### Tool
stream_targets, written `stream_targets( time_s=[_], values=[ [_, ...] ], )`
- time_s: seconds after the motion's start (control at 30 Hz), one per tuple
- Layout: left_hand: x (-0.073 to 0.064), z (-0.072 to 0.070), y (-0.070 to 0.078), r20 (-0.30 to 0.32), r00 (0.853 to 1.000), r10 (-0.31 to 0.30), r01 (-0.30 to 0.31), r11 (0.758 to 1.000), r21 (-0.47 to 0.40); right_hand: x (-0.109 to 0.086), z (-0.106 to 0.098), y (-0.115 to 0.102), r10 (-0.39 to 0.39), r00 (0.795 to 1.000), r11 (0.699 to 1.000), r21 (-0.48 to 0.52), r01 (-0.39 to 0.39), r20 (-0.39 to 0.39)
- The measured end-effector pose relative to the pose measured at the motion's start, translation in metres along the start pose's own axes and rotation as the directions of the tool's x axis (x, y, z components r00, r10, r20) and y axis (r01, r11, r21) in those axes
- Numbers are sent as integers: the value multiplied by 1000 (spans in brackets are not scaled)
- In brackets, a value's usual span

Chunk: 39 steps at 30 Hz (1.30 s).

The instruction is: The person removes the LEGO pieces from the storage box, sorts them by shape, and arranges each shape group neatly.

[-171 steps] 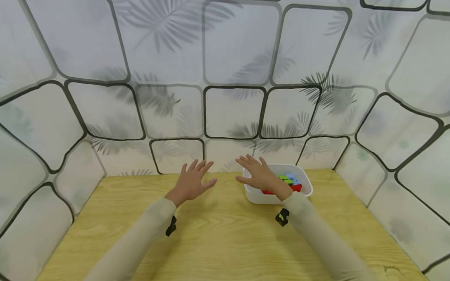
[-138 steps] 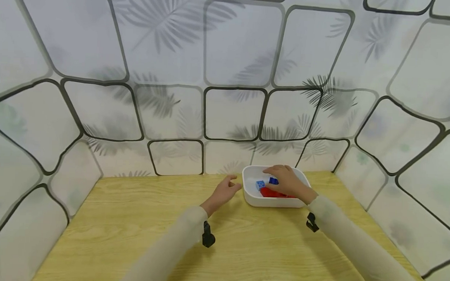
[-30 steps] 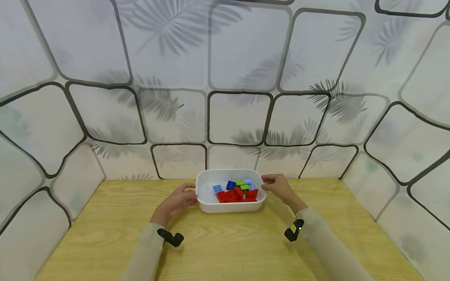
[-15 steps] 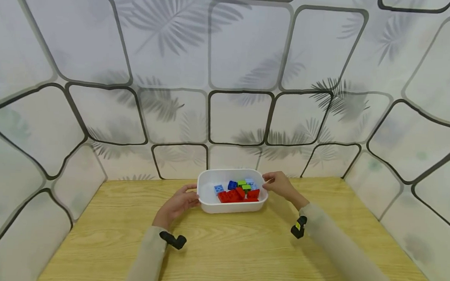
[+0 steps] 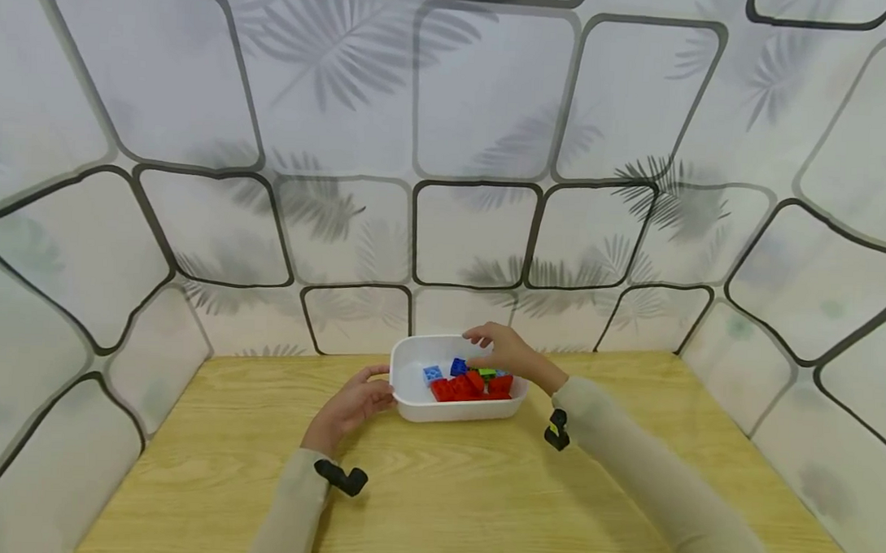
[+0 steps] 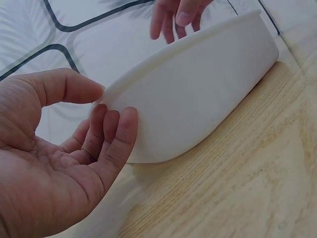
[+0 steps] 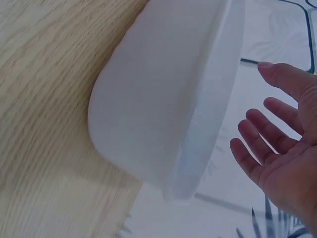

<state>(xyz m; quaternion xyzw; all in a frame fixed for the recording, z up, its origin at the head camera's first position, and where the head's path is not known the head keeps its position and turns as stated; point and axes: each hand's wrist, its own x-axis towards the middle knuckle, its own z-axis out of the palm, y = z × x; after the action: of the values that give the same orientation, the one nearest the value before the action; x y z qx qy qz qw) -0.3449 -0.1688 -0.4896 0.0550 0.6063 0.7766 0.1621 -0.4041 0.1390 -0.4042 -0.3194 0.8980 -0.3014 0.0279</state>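
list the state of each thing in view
white bin, upright on the table, lidless
red bricks, bunched inside, whether joined unclear
green bricks, inside, partly hidden
left light blue brick, inside, uncovered
dark blue brick, inside the bin
left hand, curled, touching the bin
right hand, open over the bin

Nothing readable anywhere in this one, sorry. Closest thing is a little yellow-green mark on the black wrist gadget point(image 5: 557, 435) just behind the right hand point(image 5: 509, 354), way too small to make out. The white tub point(image 6: 188, 94) by the left hand point(image 5: 350, 407) shows a tiny dark speck on its wall, can't tell what that is. Up beyond both hands, the backdrop point(image 5: 486, 91) is just printed outlines and leaf shapes.
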Motion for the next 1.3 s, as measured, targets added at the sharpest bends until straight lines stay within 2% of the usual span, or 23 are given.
stream_targets(
  time_s=[0.4,0.6,0.77,1.0,1.17,1.3],
  values=[
    [-2,4,-3,-16,1000,-22,21,1000,-23,25,33,-18,-24,997,999,-35,26,72],
    [-3,2,0,-24,999,-27,26,1000,-15,36,39,-30,-18,993,993,-112,31,121],
    [-1,0,1,-21,999,-29,29,1000,-9,49,48,-28,-7,987,987,-156,33,162],
    [0,1,1,-15,1000,-22,22,1000,-3,56,58,-30,-9,980,958,-281,66,198],
    [-1,0,-2,-10,1000,-17,17,1000,-8,56,62,-37,17,976,946,-320,55,218],
    [-3,-2,-2,-4,1000,-7,7,1000,-12,60,68,-38,6,975,923,-376,80,223]
  ],
)
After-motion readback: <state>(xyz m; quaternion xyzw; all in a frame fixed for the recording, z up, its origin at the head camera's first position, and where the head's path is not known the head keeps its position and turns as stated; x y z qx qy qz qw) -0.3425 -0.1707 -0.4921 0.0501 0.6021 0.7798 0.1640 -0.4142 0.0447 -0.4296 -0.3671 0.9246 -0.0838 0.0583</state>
